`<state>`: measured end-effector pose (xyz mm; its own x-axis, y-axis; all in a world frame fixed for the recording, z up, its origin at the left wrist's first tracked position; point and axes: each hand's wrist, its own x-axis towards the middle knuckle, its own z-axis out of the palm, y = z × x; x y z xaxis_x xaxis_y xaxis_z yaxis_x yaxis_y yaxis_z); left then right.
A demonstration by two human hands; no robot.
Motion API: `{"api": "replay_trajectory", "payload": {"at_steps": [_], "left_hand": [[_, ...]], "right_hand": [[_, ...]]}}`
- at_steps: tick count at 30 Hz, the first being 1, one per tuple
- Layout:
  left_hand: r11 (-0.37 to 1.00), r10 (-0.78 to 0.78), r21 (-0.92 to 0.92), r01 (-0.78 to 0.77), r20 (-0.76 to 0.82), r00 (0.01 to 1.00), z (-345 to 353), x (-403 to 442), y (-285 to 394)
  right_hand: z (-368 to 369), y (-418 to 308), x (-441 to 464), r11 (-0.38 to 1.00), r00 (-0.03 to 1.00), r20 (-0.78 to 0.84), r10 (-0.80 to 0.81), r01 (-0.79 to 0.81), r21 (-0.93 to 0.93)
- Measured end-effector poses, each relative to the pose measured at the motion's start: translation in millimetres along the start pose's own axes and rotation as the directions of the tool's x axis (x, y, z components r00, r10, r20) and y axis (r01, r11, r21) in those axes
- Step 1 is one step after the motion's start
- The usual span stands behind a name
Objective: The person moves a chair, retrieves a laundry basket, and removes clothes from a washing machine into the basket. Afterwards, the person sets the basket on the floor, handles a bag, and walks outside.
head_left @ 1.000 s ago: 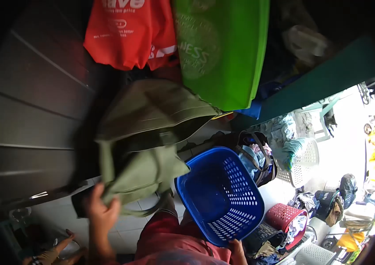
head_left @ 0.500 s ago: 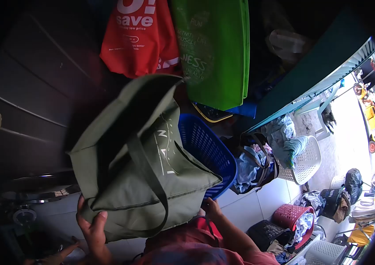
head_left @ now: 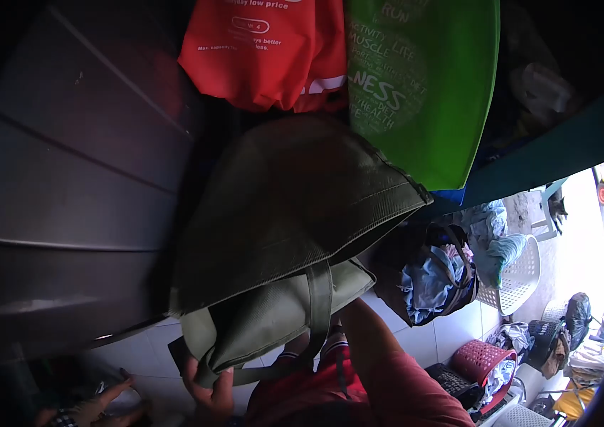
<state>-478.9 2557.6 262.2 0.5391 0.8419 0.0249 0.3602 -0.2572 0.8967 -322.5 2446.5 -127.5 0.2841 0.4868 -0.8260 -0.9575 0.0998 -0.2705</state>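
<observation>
A large olive-green tote bag (head_left: 287, 206) fills the middle of the head view, its mouth spread wide and its dark strap (head_left: 319, 299) hanging down. My left hand (head_left: 208, 388) is closed on the bag's lower left corner, thumb in front. My right forearm (head_left: 373, 341) reaches up behind the bag's lower right side; the hand itself is hidden there. Above the tote hang a red plastic bag (head_left: 259, 64) and a green bag (head_left: 423, 92) with white lettering.
A dark ribbed metal drum (head_left: 67, 192) stands at left. To the right sit a black bag of clothes (head_left: 426, 277), a white basket (head_left: 526, 277) and a red basket (head_left: 481, 363) with laundry. Another person's arm (head_left: 106, 395) shows at lower left.
The tote has tipped and spread wider, its rim now toward me. The blue basket behind it is now covered. My right hand has gone out of sight behind the bag; my left keeps its hold.
</observation>
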Motion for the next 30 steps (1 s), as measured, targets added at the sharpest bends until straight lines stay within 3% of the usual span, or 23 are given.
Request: {"api": "replay_trajectory", "payload": {"at_steps": [2, 4, 6, 8, 10, 12, 16, 18, 20, 22, 23, 25, 26, 27, 28, 29, 30], "left_hand": [[0.994, -0.058, -0.090, 0.065, 0.081, 0.995, 8.2, 14.3, -6.1], [0.989, 0.129, -0.071, -0.132, -0.043, 0.991, 29.5, 34.1, -7.7], [0.989, 0.042, -0.138, -0.058, -0.118, 0.992, 52.1, 55.7, -24.8], [0.991, 0.065, -0.106, -0.086, -0.186, 0.980, 78.5, 88.3, -26.1], [0.994, 0.095, -0.045, -0.102, -0.145, 0.985, 102.8, 119.1, -33.5], [0.987, 0.031, 0.160, -0.009, -0.134, 0.991, 124.9, 148.0, -41.0], [0.930, 0.155, 0.366, -0.034, -0.306, 0.939, 149.4, 149.5, -49.4], [0.918, 0.220, 0.374, -0.136, -0.190, 0.957, 135.8, 109.3, -17.3], [0.881, 0.297, 0.413, -0.231, -0.103, 0.949, 126.9, 61.6, -28.6], [0.937, 0.173, 0.309, -0.166, 0.005, 0.985, 114.5, -16.3, -71.0], [0.951, 0.156, 0.269, -0.153, 0.010, 0.988, 108.0, -43.1, -79.7], [0.963, 0.090, 0.257, -0.085, -0.005, 0.996, 89.4, -82.6, -91.3], [0.960, 0.035, 0.277, -0.028, -0.020, 0.999, 77.4, -99.1, -92.2], [0.956, 0.003, 0.292, 0.035, -0.132, 0.991, 64.2, -117.1, -94.8], [0.947, -0.195, 0.244, 0.209, -0.083, 0.977, 51.8, -137.3, -92.3], [0.912, -0.372, 0.185, 0.367, -0.006, 0.928, 50.2, -156.6, -90.6], [0.906, -0.388, 0.158, 0.393, -0.062, 0.920, 43.7, -175.9, -96.2]], "right_hand": [[6.7, -22.1, -3.4, 0.997, 0.999, -0.017, -0.034, 0.033, -0.073], [11.6, -44.4, -10.5, 0.987, 0.997, -0.026, -0.067, 0.062, -0.150], [5.1, -56.3, -25.3, 0.971, 0.996, -0.046, -0.082, 0.069, -0.228], [-9.7, -67.9, -64.0, 0.945, 0.993, -0.087, -0.074, 0.042, -0.324], [-37.1, -77.4, -93.1, 0.883, 0.991, -0.124, -0.060, -0.005, -0.469], [-73.4, -80.8, -114.0, 0.853, 0.986, -0.167, -0.025, -0.066, -0.517], [-113.3, -100.1, -151.3, 0.846, 0.963, -0.270, -0.003, -0.142, -0.514], [-126.3, -111.7, -157.0, 0.837, 0.976, -0.218, -0.012, -0.109, -0.536], [-127.0, -126.9, -161.3, 0.857, 0.988, -0.151, -0.014, -0.066, -0.510], [-151.8, -148.1, -123.1, 0.866, 0.994, 0.070, 0.087, -0.041, -0.498], [-139.0, -159.6, -130.3, 0.724, 0.982, -0.185, 0.032, -0.151, -0.673], [-132.7, -179.9, -115.6, 0.719, 0.991, -0.121, 0.063, -0.129, -0.683], [-111.7, -188.5, -114.2, 0.606, 0.984, -0.087, 0.159, -0.166, -0.778], [-95.8, -187.8, -114.7, 0.505, 0.998, -0.065, 0.026, -0.069, -0.861], [-64.2, -183.4, -121.9, 0.431, 0.997, -0.024, 0.071, -0.053, -0.901], [-35.9, -181.4, -128.0, 0.297, 0.979, 0.068, 0.190, 0.009, -0.955], [-4.4, -172.4, -143.5, 0.179, 0.944, 0.132, 0.304, 0.079, -0.981]]}}
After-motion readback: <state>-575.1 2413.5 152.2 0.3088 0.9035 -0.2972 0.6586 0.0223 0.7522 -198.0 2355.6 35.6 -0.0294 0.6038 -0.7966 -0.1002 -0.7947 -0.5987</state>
